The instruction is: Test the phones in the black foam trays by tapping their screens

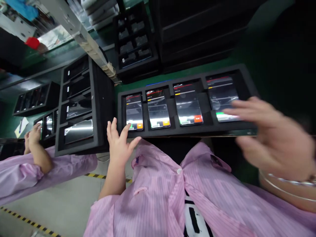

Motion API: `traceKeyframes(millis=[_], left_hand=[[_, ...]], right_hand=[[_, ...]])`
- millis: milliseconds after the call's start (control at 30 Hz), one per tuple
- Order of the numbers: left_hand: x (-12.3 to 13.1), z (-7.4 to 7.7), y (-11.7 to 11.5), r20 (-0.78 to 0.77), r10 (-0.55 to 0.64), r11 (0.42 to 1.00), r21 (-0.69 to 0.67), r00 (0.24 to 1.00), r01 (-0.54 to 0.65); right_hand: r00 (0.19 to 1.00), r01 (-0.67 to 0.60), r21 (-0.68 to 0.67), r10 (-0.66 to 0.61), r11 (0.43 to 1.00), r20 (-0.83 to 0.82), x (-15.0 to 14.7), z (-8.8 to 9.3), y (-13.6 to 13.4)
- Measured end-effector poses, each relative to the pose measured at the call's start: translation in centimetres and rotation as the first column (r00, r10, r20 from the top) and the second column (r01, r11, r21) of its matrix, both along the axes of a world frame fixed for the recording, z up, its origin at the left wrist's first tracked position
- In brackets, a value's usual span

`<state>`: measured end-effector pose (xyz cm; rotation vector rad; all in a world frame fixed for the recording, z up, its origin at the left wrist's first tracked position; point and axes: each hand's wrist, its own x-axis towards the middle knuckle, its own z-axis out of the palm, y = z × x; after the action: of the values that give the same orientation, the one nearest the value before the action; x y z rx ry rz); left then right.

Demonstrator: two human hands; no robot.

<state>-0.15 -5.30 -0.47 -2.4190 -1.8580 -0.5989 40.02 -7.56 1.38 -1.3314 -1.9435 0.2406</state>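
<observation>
I judge these 4 phones (pixel 134 112) light, stiff and slick, with glass that could crack if dropped; I'd pinch each by its long edges. They lie face up, 1 per recess, in the black tray (pixel 158 132) on the green counter (pixel 129 87). Their dark, glossy screens show red text above and coloured blocks below. My left hand (pixel 119 146) has its fingers spread wide, grasping nothing, by the leftmost phone's lower corner; my blurred right hand (pixel 278 138) reaches loosely over the rightmost, apparently holding nothing, though I can't tell whether it touches.
</observation>
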Motion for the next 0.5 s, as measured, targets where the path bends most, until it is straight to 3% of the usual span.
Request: traceKeyframes(millis=[67,133,267,400,500], left_hand=[[1.7,0.6,0.2,0.023,-0.109,0.992,0.066,0.994,0.107],[3.4,0.6,0.6,0.008,-0.227,0.971,0.075,0.974,0.225],[5.3,-0.8,1.5,-0.107,-0.275,0.961,-0.015,0.955,0.275],[5.5,-1.9,2.0,-0.095,-0.268,0.963,-0.001,0.959,0.269],[5.4,-2.0,1.8,-0.061,-0.253,0.966,0.038,0.966,0.255]], right_hand=[[0.975,-0.223,0.056,0.221,0.973,0.041,-2.6,-0.5,0.8],[0.958,-0.261,0.013,0.257,0.965,0.127,-4.4,-2.0,1.5],[0.968,-0.183,-0.018,0.183,0.983,0.17,-4.4,-3.9,1.7],[0.994,0.017,0.054,-0.022,0.998,0.103,-0.9,-3.7,0.6],[0.978,0.149,0.042,-0.154,0.988,0.142,1.2,-4.3,0.1]])
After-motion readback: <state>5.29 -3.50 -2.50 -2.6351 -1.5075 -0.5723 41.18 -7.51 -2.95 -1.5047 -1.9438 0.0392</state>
